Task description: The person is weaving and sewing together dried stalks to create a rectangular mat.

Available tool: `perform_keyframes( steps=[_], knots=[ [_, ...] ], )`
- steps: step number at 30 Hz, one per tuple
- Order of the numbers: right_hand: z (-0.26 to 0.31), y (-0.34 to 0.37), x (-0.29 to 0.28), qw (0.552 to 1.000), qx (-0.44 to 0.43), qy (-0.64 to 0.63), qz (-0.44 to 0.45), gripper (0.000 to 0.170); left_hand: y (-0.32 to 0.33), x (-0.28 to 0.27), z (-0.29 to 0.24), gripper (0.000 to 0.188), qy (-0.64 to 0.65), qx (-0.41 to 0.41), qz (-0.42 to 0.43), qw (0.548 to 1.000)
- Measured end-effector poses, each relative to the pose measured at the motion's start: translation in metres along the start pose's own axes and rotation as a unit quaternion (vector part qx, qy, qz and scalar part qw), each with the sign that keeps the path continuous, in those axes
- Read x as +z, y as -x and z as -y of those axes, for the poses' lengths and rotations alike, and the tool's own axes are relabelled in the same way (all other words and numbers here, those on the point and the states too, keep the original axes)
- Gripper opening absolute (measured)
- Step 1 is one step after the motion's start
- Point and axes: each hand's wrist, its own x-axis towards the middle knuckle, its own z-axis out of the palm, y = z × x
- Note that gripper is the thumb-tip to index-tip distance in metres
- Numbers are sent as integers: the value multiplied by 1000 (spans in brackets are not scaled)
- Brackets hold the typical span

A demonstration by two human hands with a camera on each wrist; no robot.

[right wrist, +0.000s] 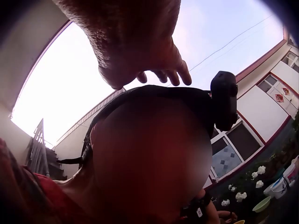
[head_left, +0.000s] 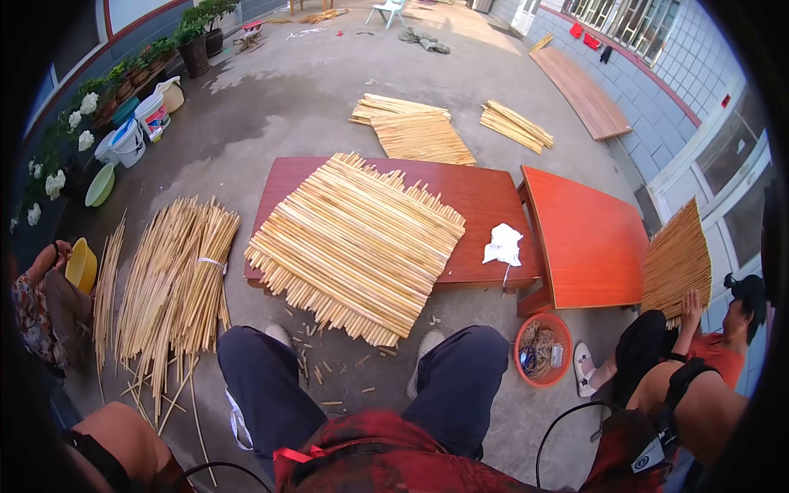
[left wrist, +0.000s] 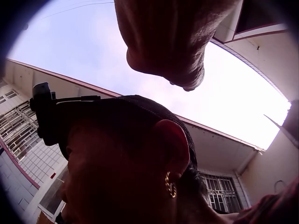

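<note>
Both of the wearer's hands are raised to the head, out of the head view. In the right wrist view, the right hand [right wrist: 135, 51] hangs over the dark cap [right wrist: 154, 91], its fingers loosely extended and its fingertips close to the cap's top. In the left wrist view, the left hand [left wrist: 166, 39] is above the back of the cap [left wrist: 140, 105]; its fingers are mostly hidden and I cannot tell how they lie. A head camera [right wrist: 224, 100] sits at the cap's front. Before the wearer's knees, a mat of pale sticks [head_left: 357, 246] lies askew on a dark red table [head_left: 485, 197].
A white cloth [head_left: 502, 245] lies on the table, beside an orange table [head_left: 583, 238]. A red basket [head_left: 569, 349] holds cords. Bundled sticks [head_left: 177, 271] lie left, with offcuts by the feet. One person [head_left: 41, 320] sits left; another [head_left: 723, 337] at right touches a stick mat [head_left: 680, 263].
</note>
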Motion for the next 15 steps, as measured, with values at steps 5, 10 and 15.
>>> perform_keyframes(
  steps=[5, 10, 15],
  knots=[
    [-6, 0, -1, 1000, -13, -13, 5, 53, 0, 3, -1, 39, -11, -2, 5, 1000],
    [-8, 2, -5, 1000, -15, -17, 4, 52, 2, 6, -1, 39, -12, 0, 0, 1000],
    [-15, 1, -10, 1000, -14, -18, 1, 52, -1, 8, -3, 38, -22, 3, -11, 1000]
  ],
)
